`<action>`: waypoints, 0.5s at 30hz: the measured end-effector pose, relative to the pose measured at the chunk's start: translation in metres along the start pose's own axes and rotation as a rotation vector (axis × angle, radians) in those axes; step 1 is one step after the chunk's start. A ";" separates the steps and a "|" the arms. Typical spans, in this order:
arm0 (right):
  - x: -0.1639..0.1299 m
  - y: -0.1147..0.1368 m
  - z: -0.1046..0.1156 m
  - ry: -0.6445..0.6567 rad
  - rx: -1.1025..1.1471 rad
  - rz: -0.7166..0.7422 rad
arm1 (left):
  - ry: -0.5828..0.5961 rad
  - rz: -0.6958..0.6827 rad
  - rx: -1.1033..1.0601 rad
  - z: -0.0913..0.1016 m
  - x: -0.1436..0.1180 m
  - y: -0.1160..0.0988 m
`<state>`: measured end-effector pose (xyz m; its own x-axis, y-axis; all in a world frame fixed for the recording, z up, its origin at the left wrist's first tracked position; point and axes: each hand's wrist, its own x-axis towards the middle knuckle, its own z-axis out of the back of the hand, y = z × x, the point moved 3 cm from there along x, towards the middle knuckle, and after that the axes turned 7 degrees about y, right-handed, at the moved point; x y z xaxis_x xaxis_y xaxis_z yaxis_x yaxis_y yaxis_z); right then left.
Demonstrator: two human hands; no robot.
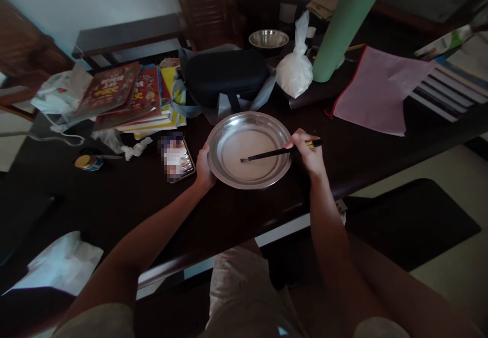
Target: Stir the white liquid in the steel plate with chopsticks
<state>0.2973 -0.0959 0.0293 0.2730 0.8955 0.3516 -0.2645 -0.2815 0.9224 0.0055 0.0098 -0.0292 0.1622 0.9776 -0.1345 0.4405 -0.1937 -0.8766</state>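
A wide stainless-steel basin (224, 173) sits near the front edge of the dark table, with a smooth, pale whitish layer (244, 145) in its bottom; whether that is powder or liquid I cannot tell. My left hand (205, 166) is closed on the basin's left rim, its fingers partly hidden beneath. Over the right rim, my right hand (309, 154) grips dark chopsticks (269, 153) with gold-marked ends. They slant down to the left, their tips at the pale layer. Behind the basin stands a knotted clear bag of white powder (294, 73).
Left of the basin lie a lit phone (178, 159), a small gold-lidded jar (88, 162) and stacked books (129, 94). A black case (226, 76) stands behind. To the right are a tall green cylinder (339, 28), a pink pouch (381, 91) and more books (453, 84).
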 end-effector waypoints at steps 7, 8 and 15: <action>0.000 0.001 0.001 -0.047 -0.002 0.046 | 0.023 -0.033 0.005 -0.004 0.000 -0.002; 0.001 0.001 0.000 -0.023 -0.007 0.043 | 0.018 -0.028 0.004 -0.003 0.000 -0.001; 0.001 0.000 0.001 -0.037 0.000 0.022 | 0.021 -0.007 -0.002 -0.003 -0.001 0.000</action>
<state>0.2987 -0.0958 0.0298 0.3013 0.8758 0.3772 -0.2707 -0.3008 0.9145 0.0083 0.0082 -0.0277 0.1774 0.9769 -0.1188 0.4432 -0.1871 -0.8767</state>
